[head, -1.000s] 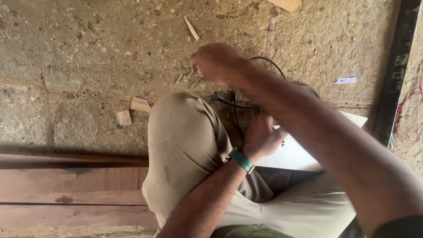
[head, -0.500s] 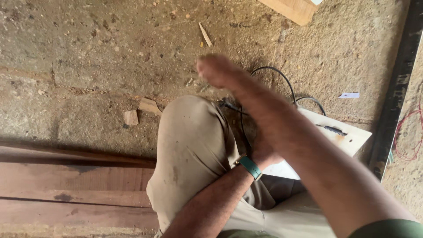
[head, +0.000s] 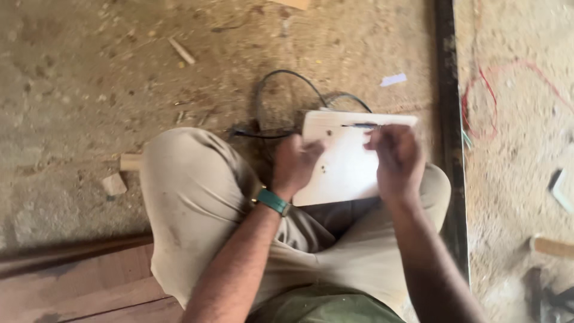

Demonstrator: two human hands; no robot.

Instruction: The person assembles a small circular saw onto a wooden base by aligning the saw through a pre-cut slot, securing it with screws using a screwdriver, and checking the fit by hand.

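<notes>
White board (head: 347,167), flat and pale, rests across the person's lap at centre, its far edge over the dusty ground. Going from the left: small wood offcuts (head: 122,173) lie on the ground beside the raised knee, and dark planks (head: 72,281) sit at the near left. The left hand (head: 296,164), a teal watch (head: 272,201) on its wrist, is curled around the board's left edge, fingers pressed onto it. A black cable (head: 281,104) loops on the ground just beyond. The right hand (head: 397,158) lies on the board's right part, fingers bunched, seemingly pinching a dark pen (head: 362,125), though blur leaves that uncertain. Farther right, red wire (head: 478,101) lies past a dark rail (head: 448,90).
</notes>
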